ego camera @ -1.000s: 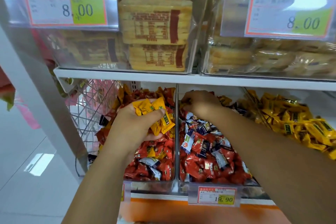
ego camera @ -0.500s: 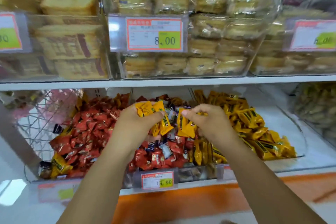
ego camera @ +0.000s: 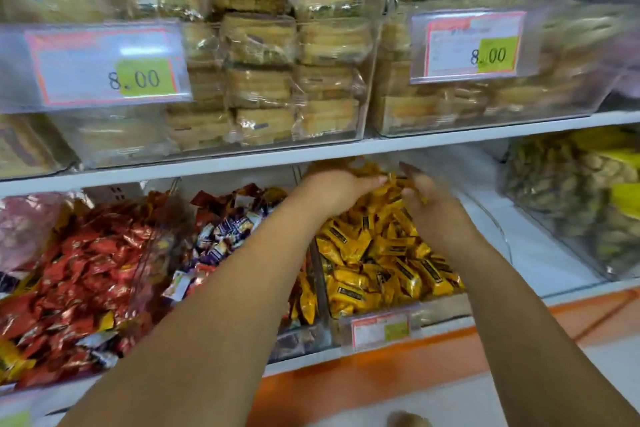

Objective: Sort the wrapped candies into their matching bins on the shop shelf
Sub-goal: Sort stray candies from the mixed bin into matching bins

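A clear bin (ego camera: 437,311) on the lower shelf holds a heap of yellow wrapped candies (ego camera: 374,263). My left hand (ego camera: 337,189) hovers palm down over the back of that heap, fingers stretched flat. Close to its right, my right hand (ego camera: 427,199) has its fingers spread apart. Blurred yellow candies (ego camera: 391,184) lie loose between the two hands. Left of the yellow bin, a middle bin holds mixed red and blue-white candies (ego camera: 225,236), with a few yellow ones by the divider (ego camera: 306,298). Further left lies a pile of red candies (ego camera: 86,270).
The white upper shelf board (ego camera: 311,152) runs just above my hands and limits headroom. It carries clear boxes of wrapped cakes (ego camera: 263,73) with 8.00 price tags (ego camera: 110,68). A bin of greenish snack bags (ego camera: 571,204) stands at the right. An orange strip (ego camera: 381,378) edges the lower shelf.
The view and both hands have shifted right, from the middle bin to over the yellow bin. The yellow candies gripped in both hands are now loose between spread fingers.
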### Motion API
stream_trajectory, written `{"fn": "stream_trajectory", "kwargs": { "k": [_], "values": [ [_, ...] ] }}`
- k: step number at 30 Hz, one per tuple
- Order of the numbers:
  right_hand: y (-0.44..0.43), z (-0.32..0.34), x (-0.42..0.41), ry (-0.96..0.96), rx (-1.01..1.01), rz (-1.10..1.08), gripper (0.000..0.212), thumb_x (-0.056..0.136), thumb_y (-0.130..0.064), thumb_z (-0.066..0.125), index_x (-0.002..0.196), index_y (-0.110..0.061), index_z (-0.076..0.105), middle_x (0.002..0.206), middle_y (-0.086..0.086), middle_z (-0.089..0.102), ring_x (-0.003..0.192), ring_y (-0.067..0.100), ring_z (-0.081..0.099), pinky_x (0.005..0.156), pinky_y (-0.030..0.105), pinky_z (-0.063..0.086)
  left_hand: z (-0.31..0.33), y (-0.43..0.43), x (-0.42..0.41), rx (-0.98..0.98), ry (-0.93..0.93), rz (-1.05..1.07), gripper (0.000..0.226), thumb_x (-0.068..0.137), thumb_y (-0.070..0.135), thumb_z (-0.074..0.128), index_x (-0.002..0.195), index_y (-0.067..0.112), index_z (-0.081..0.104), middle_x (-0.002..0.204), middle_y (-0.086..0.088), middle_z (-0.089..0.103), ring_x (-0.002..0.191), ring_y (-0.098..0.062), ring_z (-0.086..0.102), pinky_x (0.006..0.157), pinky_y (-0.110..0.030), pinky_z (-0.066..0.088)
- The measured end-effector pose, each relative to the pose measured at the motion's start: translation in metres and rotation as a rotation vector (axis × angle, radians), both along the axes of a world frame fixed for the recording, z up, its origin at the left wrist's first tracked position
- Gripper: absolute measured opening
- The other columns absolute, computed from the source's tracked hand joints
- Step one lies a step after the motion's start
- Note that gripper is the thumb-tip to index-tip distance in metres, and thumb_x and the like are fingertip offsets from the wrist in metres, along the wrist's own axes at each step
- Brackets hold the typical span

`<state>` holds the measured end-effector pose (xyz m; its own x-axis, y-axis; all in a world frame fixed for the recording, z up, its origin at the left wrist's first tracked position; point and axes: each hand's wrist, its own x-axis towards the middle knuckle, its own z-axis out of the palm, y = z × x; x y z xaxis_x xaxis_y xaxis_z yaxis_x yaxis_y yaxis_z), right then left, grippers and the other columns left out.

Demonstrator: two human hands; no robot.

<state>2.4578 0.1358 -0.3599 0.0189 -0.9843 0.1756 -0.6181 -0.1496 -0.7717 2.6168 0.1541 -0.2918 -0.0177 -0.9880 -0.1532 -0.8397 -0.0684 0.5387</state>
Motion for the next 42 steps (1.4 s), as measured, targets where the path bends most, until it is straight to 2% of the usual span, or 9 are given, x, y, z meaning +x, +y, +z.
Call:
{"fn": "stream_trajectory", "kwargs": {
  "k": [2, 6, 8, 12, 17, 21, 26, 30, 42],
  "values": [
    [0.005, 0.005, -0.006, 0.056, 0.041, 0.015, 0.037, 0.101, -0.019, 0.040, 0.135, -0.030, 0.051, 0.120, 0.000, 0.055, 0.085, 0.015, 0.052, 0.069, 0.019, 0.036, 0.005, 0.006, 0.010, -0.076, -0.099, -0.031, 0.050, 0.105, 0.040, 0.026, 0.151, 0.024, 0.022, 0.149, -0.018, 0.037, 0.129, -0.031, 0.043, 0.096, -0.029, 0.036],
    [0.021, 0.018, 0.009, 0.025, -0.037, 0.061, 0.032, 0.101, -0.015, 0.042, 0.123, -0.027, 0.062, 0.076, -0.007, 0.054, 0.044, 0.002, 0.045, 0.041, 0.012, 0.033, -0.005, 0.047, 0.058, -0.279, -0.048, 0.009, 0.038, 0.099, 0.041, 0.044, 0.132, 0.025, 0.054, 0.103, 0.003, 0.065, 0.078, -0.006, 0.053, 0.059, -0.013, 0.032],
    [0.032, 0.025, 0.030, -0.016, -0.089, 0.123, 0.030, 0.100, -0.014, 0.045, 0.118, -0.028, 0.064, 0.067, -0.013, 0.049, 0.040, 0.001, 0.045, 0.038, 0.012, 0.031, -0.021, 0.071, 0.089, -0.347, -0.043, 0.019, 0.037, 0.097, 0.035, 0.051, 0.133, 0.031, 0.053, 0.122, 0.007, 0.060, 0.099, -0.007, 0.056, 0.075, -0.007, 0.034],
    [0.052, 0.030, 0.081, -0.017, -0.093, 0.299, 0.031, 0.100, -0.014, 0.045, 0.120, -0.030, 0.062, 0.104, -0.014, 0.062, 0.064, -0.014, 0.055, 0.049, 0.004, 0.038, -0.066, 0.104, 0.152, -0.357, -0.102, 0.161, 0.041, 0.093, 0.032, 0.058, 0.134, 0.029, 0.053, 0.151, 0.001, 0.037, 0.145, -0.015, 0.018, 0.118, -0.033, 0.015],
    [0.033, 0.027, 0.143, 0.253, -0.009, 0.387, 0.035, 0.102, -0.013, 0.040, 0.127, -0.027, 0.058, 0.103, 0.002, 0.067, 0.060, 0.010, 0.061, 0.049, 0.023, 0.045, -0.090, 0.114, 0.202, -0.382, -0.106, 0.161, 0.048, 0.092, 0.036, 0.059, 0.138, 0.031, 0.048, 0.159, 0.001, 0.018, 0.148, -0.015, 0.000, 0.120, -0.035, 0.006],
    [-0.016, 0.031, 0.188, 0.643, 0.103, 0.368, 0.049, 0.096, 0.004, 0.036, 0.141, -0.013, 0.045, 0.141, 0.010, 0.048, 0.117, 0.025, 0.054, 0.082, 0.024, 0.043, -0.093, 0.111, 0.215, -0.327, 0.036, 0.128, 0.050, 0.096, 0.039, 0.048, 0.144, 0.034, 0.037, 0.160, 0.011, 0.000, 0.145, -0.005, -0.009, 0.119, -0.031, 0.003],
    [-0.068, 0.011, 0.212, 0.871, 0.204, 0.422, 0.054, 0.091, 0.009, 0.039, 0.142, -0.011, 0.042, 0.150, 0.010, 0.036, 0.096, 0.016, 0.054, 0.058, 0.006, 0.044, -0.100, 0.110, 0.221, -0.333, 0.021, 0.100, 0.047, 0.099, 0.041, 0.039, 0.145, 0.036, 0.032, 0.159, 0.013, -0.009, 0.138, 0.003, -0.017, 0.114, -0.023, -0.005],
    [-0.087, -0.013, 0.220, 0.988, 0.252, 0.468, 0.038, 0.093, -0.010, 0.044, 0.129, -0.017, 0.052, 0.132, 0.012, 0.055, 0.104, 0.028, 0.058, 0.092, 0.040, 0.050, -0.100, 0.113, 0.224, -0.342, 0.041, 0.096, 0.045, 0.099, 0.042, 0.036, 0.144, 0.039, 0.033, 0.158, 0.017, -0.008, 0.138, 0.004, -0.018, 0.115, -0.024, -0.005],
    [-0.043, 0.008, 0.203, 0.596, 0.135, 0.531, 0.046, 0.084, -0.017, 0.070, 0.126, -0.031, 0.058, 0.125, -0.002, 0.056, 0.111, 0.021, 0.054, 0.087, 0.028, 0.042, -0.093, 0.116, 0.220, -0.313, 0.126, 0.131, 0.051, 0.096, 0.039, 0.049, 0.145, 0.037, 0.033, 0.158, 0.019, 0.000, 0.144, 0.000, -0.010, 0.121, -0.036, 0.004]
  ]
}}
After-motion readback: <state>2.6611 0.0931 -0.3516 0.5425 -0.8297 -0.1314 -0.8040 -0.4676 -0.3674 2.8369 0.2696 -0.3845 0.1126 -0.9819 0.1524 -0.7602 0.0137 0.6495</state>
